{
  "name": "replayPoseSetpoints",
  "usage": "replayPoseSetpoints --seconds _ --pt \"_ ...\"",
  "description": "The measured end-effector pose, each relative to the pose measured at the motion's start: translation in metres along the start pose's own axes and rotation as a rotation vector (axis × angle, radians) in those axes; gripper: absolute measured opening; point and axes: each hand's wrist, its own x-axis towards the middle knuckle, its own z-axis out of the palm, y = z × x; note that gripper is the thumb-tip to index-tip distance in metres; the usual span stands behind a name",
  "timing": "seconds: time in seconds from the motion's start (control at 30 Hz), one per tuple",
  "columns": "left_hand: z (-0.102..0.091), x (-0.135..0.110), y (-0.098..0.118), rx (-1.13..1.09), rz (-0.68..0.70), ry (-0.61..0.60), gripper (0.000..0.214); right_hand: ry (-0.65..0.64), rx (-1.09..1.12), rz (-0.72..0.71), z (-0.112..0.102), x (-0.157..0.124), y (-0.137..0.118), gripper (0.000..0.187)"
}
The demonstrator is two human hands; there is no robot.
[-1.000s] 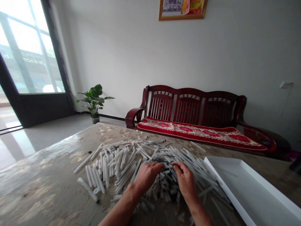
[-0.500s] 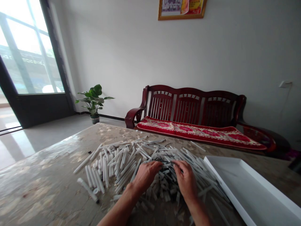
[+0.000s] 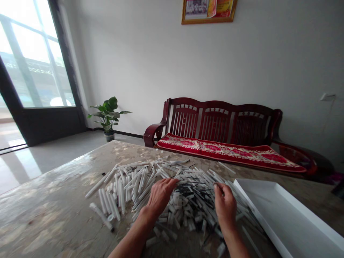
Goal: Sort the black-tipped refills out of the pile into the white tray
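Observation:
A wide heap of slim white pen-like tubes covers the middle of the table. Among them lie short whitish cap-like pieces and thin dark sticks. Over the left-centre of the heap is my left hand, back up, its fingers drawn together; whatever is in them is hidden. My right hand hovers at the heap's right side, thumb and forefinger pinched; what they hold is too small to make out. A gap lies between the two hands, with loose pieces visible below.
A shallow white tray stands right of the heap. One tube with a dark end lies apart at left. Behind the patterned tabletop are a dark red wooden bench and a potted plant.
My hands, close together before over the heap, have moved apart: the left a little to the left, the right to the right. More of the short pieces shows between them.

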Motion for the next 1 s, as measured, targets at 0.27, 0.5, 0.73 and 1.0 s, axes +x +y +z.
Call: replayPoseSetpoints --seconds 0.27,0.5,0.73,1.0 --pt "0.0 0.003 -0.009 -0.552 -0.507 0.302 0.021 -0.027 -0.041 0.068 0.003 -0.002 0.005 0.046" --pt "0.008 0.014 0.023 -1.573 -0.687 0.451 0.035 -0.224 0.068 -0.122 0.01 -0.02 -0.037 0.035" --pt "0.005 0.011 0.05 -1.896 -0.801 0.316 0.032 -0.685 0.14 0.096 0.018 -0.045 -0.079 0.045" --pt "0.01 0.013 0.051 -1.848 -0.893 0.467 0.036 -0.622 -0.083 -0.026 0.027 -0.052 -0.059 0.037"
